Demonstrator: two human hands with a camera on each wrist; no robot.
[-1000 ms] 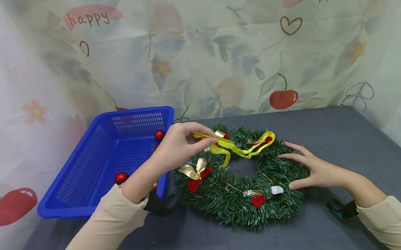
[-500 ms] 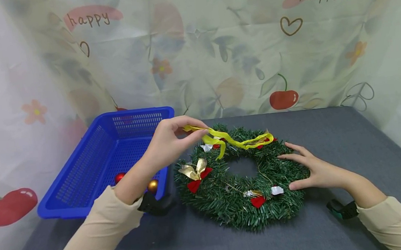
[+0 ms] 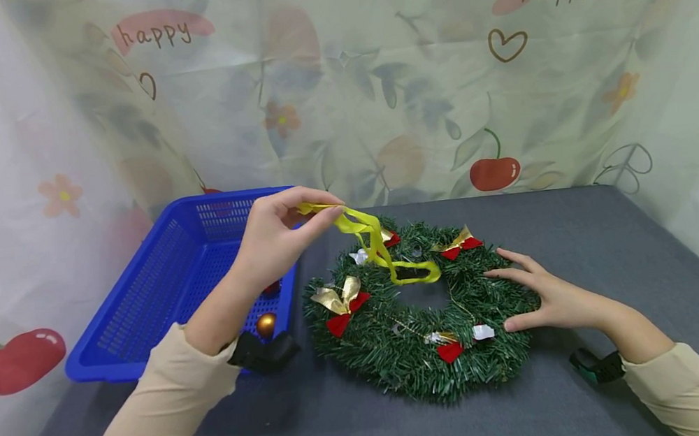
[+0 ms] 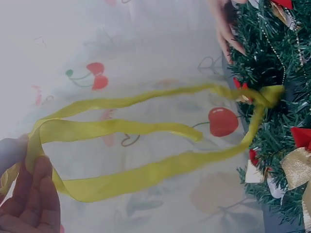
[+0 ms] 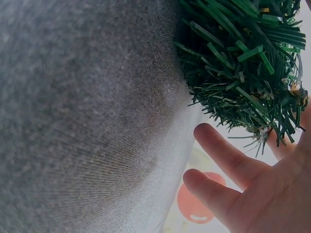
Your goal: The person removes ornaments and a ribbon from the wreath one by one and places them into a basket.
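My left hand (image 3: 272,239) pinches a long yellow ribbon (image 3: 376,240) between thumb and fingers, above the back left of a green wreath (image 3: 428,382). Its loops hang down over the wreath's centre hole. In the left wrist view the ribbon (image 4: 116,181) stretches from the fingers toward the wreath, one loose end hanging free. Gold and red bows (image 3: 340,302) and white pieces (image 3: 483,331) decorate the wreath, which lies flat on the table. At its right edge my right hand (image 3: 542,290) rests with fingers spread; the right wrist view shows the fingers (image 5: 228,158) beside the greenery (image 5: 248,63).
Left of the wreath stands a blue plastic basket (image 3: 149,368), partly covered by the left arm. A gold ball (image 3: 266,325) and a dark red ball (image 3: 271,289) show inside it. A patterned curtain (image 3: 362,90) hangs behind the grey table (image 3: 370,433).
My left hand has moved up and to the left, drawing the ribbon with it. The ribbon's far loop has left the back right bow and now dangles over the centre. The right hand stays put.
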